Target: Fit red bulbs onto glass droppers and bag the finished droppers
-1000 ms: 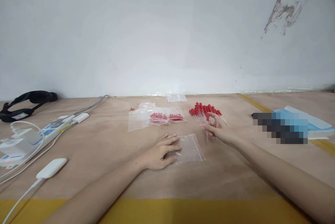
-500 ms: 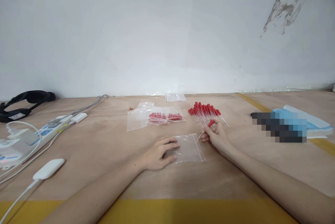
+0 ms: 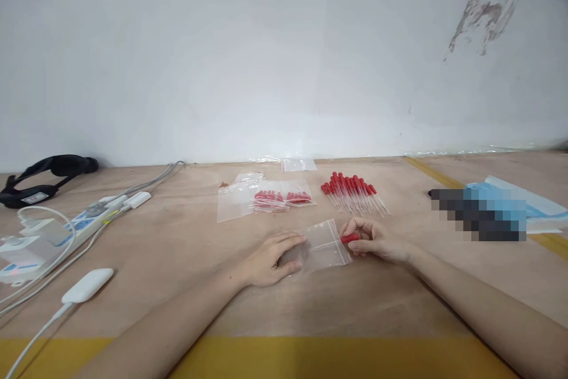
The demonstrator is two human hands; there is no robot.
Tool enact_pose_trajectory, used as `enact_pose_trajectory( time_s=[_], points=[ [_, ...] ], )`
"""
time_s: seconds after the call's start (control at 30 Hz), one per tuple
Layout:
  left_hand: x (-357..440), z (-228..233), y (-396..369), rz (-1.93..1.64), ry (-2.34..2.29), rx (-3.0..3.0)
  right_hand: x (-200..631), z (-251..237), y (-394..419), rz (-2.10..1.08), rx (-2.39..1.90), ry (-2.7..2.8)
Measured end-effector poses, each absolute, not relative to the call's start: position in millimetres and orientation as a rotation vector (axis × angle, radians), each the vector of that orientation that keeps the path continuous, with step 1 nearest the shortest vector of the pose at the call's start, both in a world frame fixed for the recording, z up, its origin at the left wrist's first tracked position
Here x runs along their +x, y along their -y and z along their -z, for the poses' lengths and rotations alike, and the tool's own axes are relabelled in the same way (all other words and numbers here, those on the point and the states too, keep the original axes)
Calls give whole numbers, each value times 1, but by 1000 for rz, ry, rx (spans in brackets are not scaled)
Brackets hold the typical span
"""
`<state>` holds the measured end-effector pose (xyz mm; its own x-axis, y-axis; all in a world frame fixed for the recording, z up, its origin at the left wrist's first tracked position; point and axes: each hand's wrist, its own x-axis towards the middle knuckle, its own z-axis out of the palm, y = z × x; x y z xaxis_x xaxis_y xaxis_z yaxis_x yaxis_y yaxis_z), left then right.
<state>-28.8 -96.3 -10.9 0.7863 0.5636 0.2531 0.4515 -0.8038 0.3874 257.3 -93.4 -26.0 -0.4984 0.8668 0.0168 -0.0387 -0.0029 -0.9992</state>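
Observation:
My right hand (image 3: 370,239) is closed in a pinch on the red bulb of a dropper (image 3: 350,238). Its thin clear stem points left and lies within the outline of a clear zip bag (image 3: 328,252), at the bag's mouth side. On the bag's left end rests my left hand (image 3: 277,258), thumb and fingers apart, pressing it to the table. Beyond my right hand lies a fanned pile of red-bulbed droppers (image 3: 352,190). Filled bags of droppers (image 3: 268,200) lie farther back, left of that pile.
Another clear bag (image 3: 299,164) lies by the wall. At left are a power strip (image 3: 77,226) with plugs and cables, a white charger-like piece (image 3: 87,285) and a black headset-like strap (image 3: 48,175). A blue-and-white item (image 3: 544,207), partly pixelated, lies at right.
My right hand has turned and lowered the dropper, and its stem has moved left into the bag's outline. The bag's mouth end has tilted slightly. My left hand stays nearly still.

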Motion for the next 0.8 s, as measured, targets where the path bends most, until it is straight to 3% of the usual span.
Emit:
enact_pose_trajectory(
  time_s=[0.3,0.67,0.8],
  points=[
    [-29,11,97,-516,-780,2667,241,26,92,-1566,-836,1656],
    [-32,11,94,-571,-718,2568,239,26,86,-1072,-1012,2001],
    [-31,11,94,-555,-730,2562,241,15,91,-1044,-914,2229]
  ],
)
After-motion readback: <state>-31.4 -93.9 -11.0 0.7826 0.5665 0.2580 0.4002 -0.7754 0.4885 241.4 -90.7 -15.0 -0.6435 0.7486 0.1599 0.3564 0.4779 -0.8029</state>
